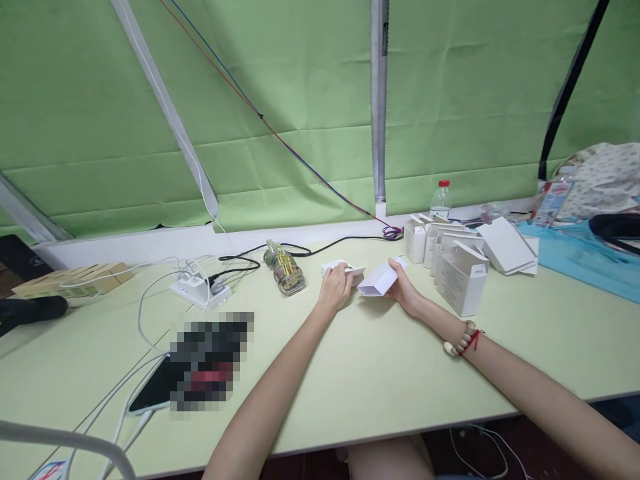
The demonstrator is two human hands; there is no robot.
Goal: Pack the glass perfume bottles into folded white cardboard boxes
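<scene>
- Right hand (404,292) is grasping an open box (380,279) over the table (365,380); left hand (336,287) is gripping a white piece (357,271) just beside it
- Formed boxes (447,267) are standing rightward; flats (507,248), seemingly unmade, are waiting; bottles (286,272) are remaining unboxed
- Box print is showing; too small for reading

Open near tabletop (370,380), white boxes (463,283) blocking right, glass bottles (290,279) left
</scene>
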